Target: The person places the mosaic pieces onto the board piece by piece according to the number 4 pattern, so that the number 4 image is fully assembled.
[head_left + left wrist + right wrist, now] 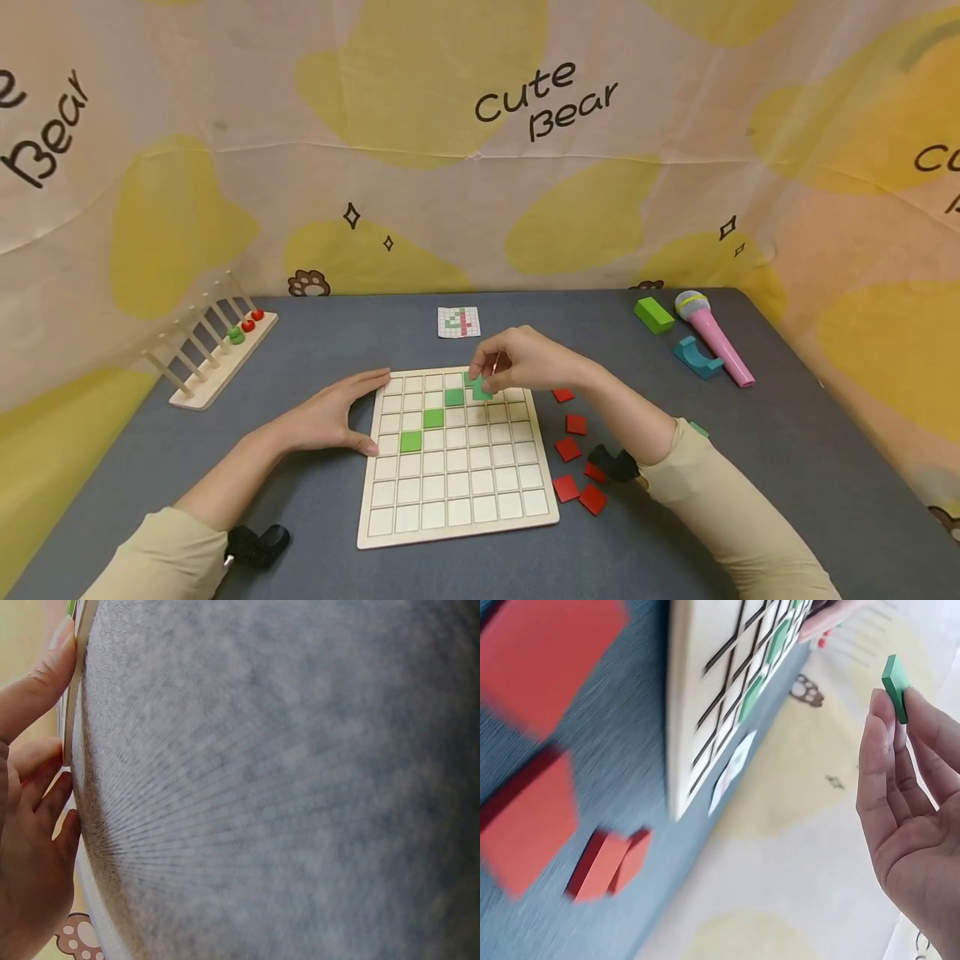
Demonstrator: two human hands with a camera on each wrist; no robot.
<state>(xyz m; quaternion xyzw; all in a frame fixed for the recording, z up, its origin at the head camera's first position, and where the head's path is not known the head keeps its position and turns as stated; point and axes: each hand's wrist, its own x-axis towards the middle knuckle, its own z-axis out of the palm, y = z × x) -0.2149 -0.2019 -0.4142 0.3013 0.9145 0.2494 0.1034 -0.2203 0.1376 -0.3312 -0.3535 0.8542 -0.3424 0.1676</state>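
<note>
- The right hand (525, 360) pinches a green tile (895, 678) between fingertips, held above the upper row of the grid board (457, 454).
- The left hand (330, 414) lies with straight fingers against the board's left edge and holds nothing; it braces the board on the grey table (750, 467).
- Three green tiles (432, 418) already sit in a rising diagonal; the held tile hovers near the upper end of that line.
- Judgement: the tile should be lowered flat and square to the cell walls, then released only once seated.
- The pattern card (458, 322) beyond the board serves as the reference for cell choice.
- Red tiles (576, 454) lie loose to the right of the board; the right forearm should stay off them.
</note>
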